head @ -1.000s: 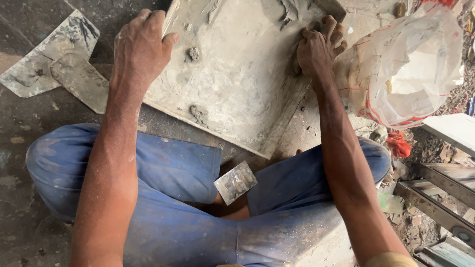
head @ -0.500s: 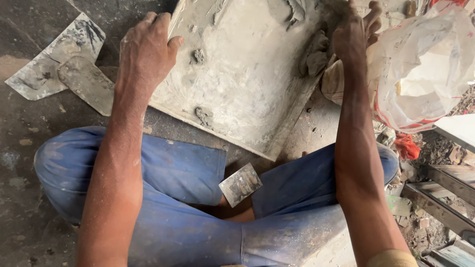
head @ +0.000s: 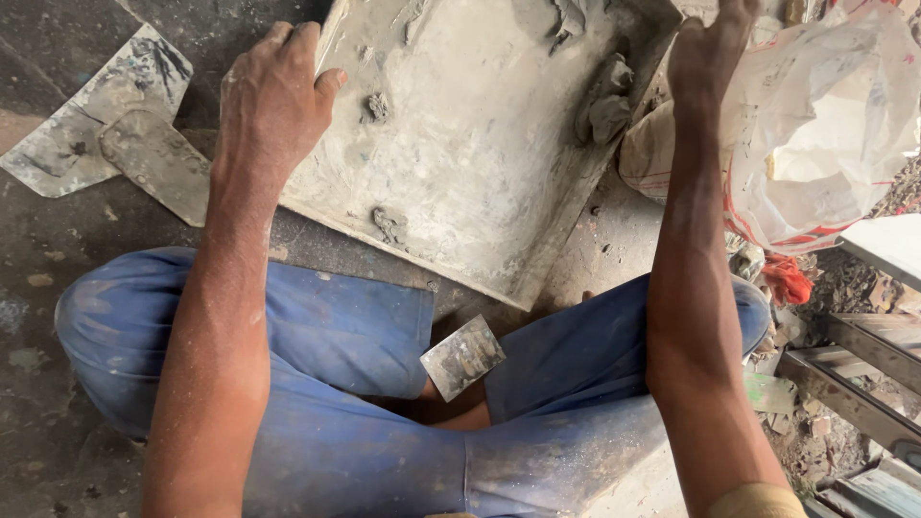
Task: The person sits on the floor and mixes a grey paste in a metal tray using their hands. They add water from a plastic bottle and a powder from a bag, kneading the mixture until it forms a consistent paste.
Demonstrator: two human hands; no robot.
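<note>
While seemingly gripped by two hands: one slab, three mortar lumps.

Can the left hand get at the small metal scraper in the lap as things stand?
Probably yes: the scraper lies uncovered between the knees. The left hand must first release its grip on the slab.

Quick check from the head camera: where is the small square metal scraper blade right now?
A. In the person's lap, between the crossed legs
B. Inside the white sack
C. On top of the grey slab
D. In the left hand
A: the small metal scraper blade lies between the blue trouser legs, while the left hand grips the grey slab edge and the right hand is at its far side.
</note>
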